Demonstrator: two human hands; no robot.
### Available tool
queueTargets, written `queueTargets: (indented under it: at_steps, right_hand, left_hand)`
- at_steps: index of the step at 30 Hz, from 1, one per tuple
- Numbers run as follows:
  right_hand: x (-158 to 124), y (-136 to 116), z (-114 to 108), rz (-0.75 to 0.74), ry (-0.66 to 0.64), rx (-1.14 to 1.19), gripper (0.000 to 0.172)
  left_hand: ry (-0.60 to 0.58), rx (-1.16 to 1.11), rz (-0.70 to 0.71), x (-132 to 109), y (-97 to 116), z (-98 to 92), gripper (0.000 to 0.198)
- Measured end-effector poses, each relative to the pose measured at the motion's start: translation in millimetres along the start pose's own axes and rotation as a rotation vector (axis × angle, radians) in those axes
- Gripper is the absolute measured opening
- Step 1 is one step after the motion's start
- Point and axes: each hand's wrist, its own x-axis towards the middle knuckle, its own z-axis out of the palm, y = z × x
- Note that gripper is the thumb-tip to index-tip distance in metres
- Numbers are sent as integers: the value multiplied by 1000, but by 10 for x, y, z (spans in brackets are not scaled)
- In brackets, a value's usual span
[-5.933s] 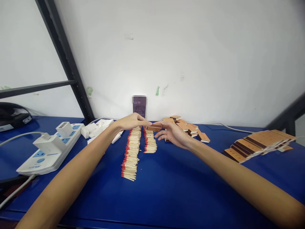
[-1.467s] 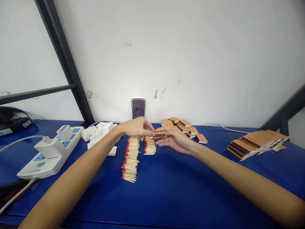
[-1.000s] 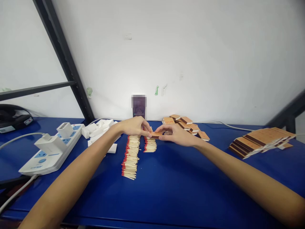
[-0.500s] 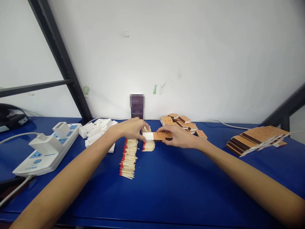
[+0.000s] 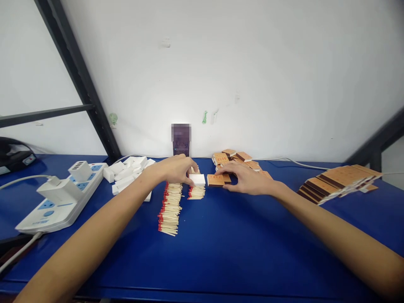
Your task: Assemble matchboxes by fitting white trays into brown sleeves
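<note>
While the left hand (image 5: pixel 176 168) pinched a white rectangular box (image 5: pixel 198 180) over red-headed wooden matches (image 5: pixel 197 193), a tan-and-brown cardboard sleeve (image 5: pixel 215 181) lay just rightward, apart, lengthwise in line, its far end between the right hand's (image 5: pixel 248 179) fingers (image 5: pixel 226 167).

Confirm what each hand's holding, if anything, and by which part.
The left hand holds a white tray by its left end; the right hand grips a brown matchbox sleeve toward its right end.
</note>
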Motion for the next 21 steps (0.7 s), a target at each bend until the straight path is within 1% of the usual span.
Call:
queueTargets:
  at_steps: [4,6,9,13,16,19,21]
  right_hand:
    - [-114,32,19,28,66,-4,43]
    - [-187,41,-6,36,129,-19,43]
    - [-322,68,-104,74,251,-42,41]
    - [-525,206,-272,210,475,-112,38]
    - [-655,371,-351,369,585,-163,38]
    - [-745,527,-377,501,597,-248,36]
    - [-784,609,-374,539,552,-346,32]
  left_hand:
    - [2,47,-1,9,-14,18,46]
    - [-5,55,3,10,-19,28,45]
    - [2,45,-5,4,-23,21,47]
    - [18,28,-14,-14,-15,-37,47]
    - [26,-5,0,-32,13,-97,44]
    - [35,-39,8,-78,79,-166,40]
    - [50,-43,1,-145,134,-212,39]
